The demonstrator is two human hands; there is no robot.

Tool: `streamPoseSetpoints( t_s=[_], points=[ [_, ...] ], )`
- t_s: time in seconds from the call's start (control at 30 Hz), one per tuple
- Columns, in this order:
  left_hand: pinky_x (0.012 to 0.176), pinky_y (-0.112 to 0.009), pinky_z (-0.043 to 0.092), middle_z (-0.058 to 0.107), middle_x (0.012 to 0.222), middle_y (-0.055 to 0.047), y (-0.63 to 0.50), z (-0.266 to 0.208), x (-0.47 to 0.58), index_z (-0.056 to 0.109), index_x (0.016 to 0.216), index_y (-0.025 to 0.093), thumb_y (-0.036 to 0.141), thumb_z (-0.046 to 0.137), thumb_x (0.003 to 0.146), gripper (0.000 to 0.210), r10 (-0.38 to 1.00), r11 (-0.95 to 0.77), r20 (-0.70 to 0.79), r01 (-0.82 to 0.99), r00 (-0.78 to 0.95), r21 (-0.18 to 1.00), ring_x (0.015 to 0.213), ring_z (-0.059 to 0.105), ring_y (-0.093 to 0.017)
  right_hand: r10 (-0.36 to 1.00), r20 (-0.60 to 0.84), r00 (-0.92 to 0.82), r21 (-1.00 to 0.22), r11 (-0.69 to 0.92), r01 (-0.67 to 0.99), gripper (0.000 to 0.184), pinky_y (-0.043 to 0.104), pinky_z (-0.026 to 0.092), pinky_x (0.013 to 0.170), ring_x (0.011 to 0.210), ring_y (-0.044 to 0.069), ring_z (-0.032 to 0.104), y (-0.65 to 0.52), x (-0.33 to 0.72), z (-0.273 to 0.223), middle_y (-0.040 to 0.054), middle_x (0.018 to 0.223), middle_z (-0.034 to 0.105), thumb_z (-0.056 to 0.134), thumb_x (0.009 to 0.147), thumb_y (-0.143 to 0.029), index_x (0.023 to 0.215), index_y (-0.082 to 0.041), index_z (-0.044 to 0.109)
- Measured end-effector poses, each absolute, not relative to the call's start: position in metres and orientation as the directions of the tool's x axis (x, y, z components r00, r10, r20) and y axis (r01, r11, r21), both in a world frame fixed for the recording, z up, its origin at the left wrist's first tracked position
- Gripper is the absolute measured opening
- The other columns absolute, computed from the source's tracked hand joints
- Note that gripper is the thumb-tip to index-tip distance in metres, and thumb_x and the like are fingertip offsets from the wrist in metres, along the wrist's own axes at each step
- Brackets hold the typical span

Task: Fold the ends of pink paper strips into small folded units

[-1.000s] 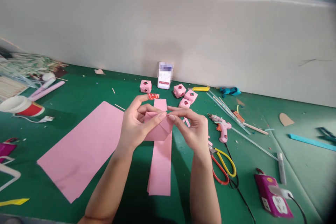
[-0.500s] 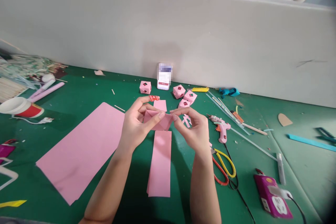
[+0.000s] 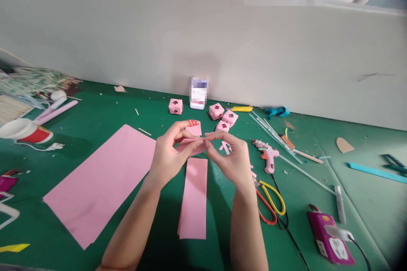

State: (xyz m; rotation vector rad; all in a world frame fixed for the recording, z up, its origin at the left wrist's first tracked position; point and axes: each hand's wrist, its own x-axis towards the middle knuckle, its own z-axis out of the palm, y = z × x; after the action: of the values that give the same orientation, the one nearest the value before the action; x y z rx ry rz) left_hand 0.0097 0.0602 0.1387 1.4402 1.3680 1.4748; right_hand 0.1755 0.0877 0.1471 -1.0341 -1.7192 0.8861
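A small folded piece of pink paper [image 3: 192,145] is pinched between my two hands, above the green table. My left hand [image 3: 174,149] grips its left part with thumb and fingers; red patterned tape wraps one finger. My right hand [image 3: 229,152] is closed at the paper's right edge, thumb against fingertip. Below the hands lie stacked pink paper strips [image 3: 194,203]. Just beyond them are a small pink paper square [image 3: 194,128] and several pink paper scraps [image 3: 225,147]. Folded pink paper cubes [image 3: 176,106] with diamond-shaped holes stand farther back.
A large pink sheet [image 3: 104,186] covers the left side. At right lie a pink glue gun [image 3: 269,156], scissors [image 3: 274,199] and a purple power bank [image 3: 330,239]. A phone [image 3: 199,95] leans against the grey partition [image 3: 127,38]. A paper cup [image 3: 28,130] lies tipped at far left.
The folded paper has tilted, so its broad face shows less. My left hand has shifted slightly right, and the fingertips of both hands are closer together.
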Motion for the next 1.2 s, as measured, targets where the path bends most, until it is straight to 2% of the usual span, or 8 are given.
streamPoseSetpoints(
  t_s=[0.27, 0.53, 0.7, 0.83, 0.93, 1.07, 1.2],
  points=[
    [0.086, -0.036, 0.065, 0.08, 0.088, -0.001, 0.06, 0.142, 0.012, 0.064, 0.124, 0.026, 0.032, 0.078, 0.085, 0.042, 0.958, -0.19, 0.23, 0.221, -0.173, 0.957, 0.091, 0.079, -0.024, 0.925, 0.26, -0.279, -0.882, 0.345, 0.322, 0.006, 0.032, 0.051, 0.085, 0.091, 0.021, 0.071, 0.092, 0.175, 0.144, 0.0005, 0.091, 0.076, 0.065, 0.086, -0.019, 0.087, -0.023, 0.07],
    [0.082, -0.037, 0.067, 0.08, 0.088, -0.002, 0.06, 0.144, 0.009, 0.062, 0.131, 0.027, 0.034, 0.081, 0.081, 0.054, 0.971, -0.14, 0.168, 0.166, -0.172, 0.976, 0.09, 0.079, -0.026, 0.918, 0.273, -0.286, -0.897, 0.351, 0.268, 0.007, 0.034, 0.051, 0.09, 0.097, 0.022, 0.071, 0.092, 0.174, 0.143, 0.0016, 0.095, 0.076, 0.065, 0.086, -0.019, 0.088, -0.023, 0.07],
    [0.091, -0.036, 0.063, 0.081, 0.085, -0.001, 0.059, 0.146, 0.01, 0.062, 0.132, 0.027, 0.03, 0.082, 0.081, 0.055, 0.968, -0.137, 0.172, 0.186, -0.184, 0.973, 0.092, 0.079, -0.024, 0.923, 0.281, -0.264, -0.9, 0.349, 0.262, 0.005, 0.034, 0.051, 0.091, 0.102, 0.024, 0.07, 0.091, 0.173, 0.141, 0.002, 0.092, 0.074, 0.066, 0.083, -0.017, 0.084, -0.022, 0.067],
    [0.091, -0.036, 0.063, 0.081, 0.084, -0.001, 0.059, 0.149, 0.009, 0.06, 0.135, 0.026, 0.028, 0.082, 0.081, 0.059, 0.974, -0.111, 0.143, 0.181, -0.174, 0.977, 0.091, 0.079, -0.025, 0.923, 0.24, -0.3, -0.896, 0.33, 0.297, 0.004, 0.035, 0.05, 0.09, 0.101, 0.025, 0.07, 0.095, 0.177, 0.138, 0.0023, 0.09, 0.075, 0.067, 0.081, -0.019, 0.083, -0.022, 0.068],
    [0.086, -0.035, 0.064, 0.08, 0.085, -0.003, 0.06, 0.152, -0.001, 0.063, 0.13, 0.023, 0.031, 0.083, 0.079, 0.055, 0.949, -0.12, 0.169, 0.19, -0.266, 0.974, 0.09, 0.079, -0.025, 0.946, 0.211, -0.246, -0.882, 0.293, 0.369, 0.006, 0.035, 0.05, 0.087, 0.096, 0.025, 0.07, 0.102, 0.188, 0.134, 0.0019, 0.089, 0.075, 0.065, 0.078, -0.017, 0.079, -0.022, 0.068],
    [0.077, -0.029, 0.063, 0.079, 0.089, -0.002, 0.06, 0.156, -0.02, 0.065, 0.123, 0.023, 0.032, 0.086, 0.075, 0.053, 0.819, -0.186, 0.243, 0.161, -0.52, 0.969, 0.086, 0.077, -0.021, 0.977, 0.184, -0.104, -0.868, 0.212, 0.45, 0.005, 0.036, 0.049, 0.083, 0.086, 0.024, 0.069, 0.109, 0.204, 0.132, 0.0017, 0.086, 0.075, 0.064, 0.079, -0.021, 0.077, -0.022, 0.068],
    [0.082, -0.033, 0.062, 0.078, 0.087, -0.002, 0.06, 0.155, -0.023, 0.064, 0.123, 0.023, 0.034, 0.083, 0.078, 0.05, 0.811, -0.186, 0.27, 0.209, -0.519, 0.96, 0.09, 0.077, -0.023, 0.965, 0.223, -0.138, -0.888, 0.26, 0.379, 0.005, 0.034, 0.05, 0.084, 0.089, 0.023, 0.069, 0.101, 0.203, 0.14, 0.0024, 0.091, 0.075, 0.064, 0.085, -0.024, 0.085, -0.022, 0.069]
  ],
)
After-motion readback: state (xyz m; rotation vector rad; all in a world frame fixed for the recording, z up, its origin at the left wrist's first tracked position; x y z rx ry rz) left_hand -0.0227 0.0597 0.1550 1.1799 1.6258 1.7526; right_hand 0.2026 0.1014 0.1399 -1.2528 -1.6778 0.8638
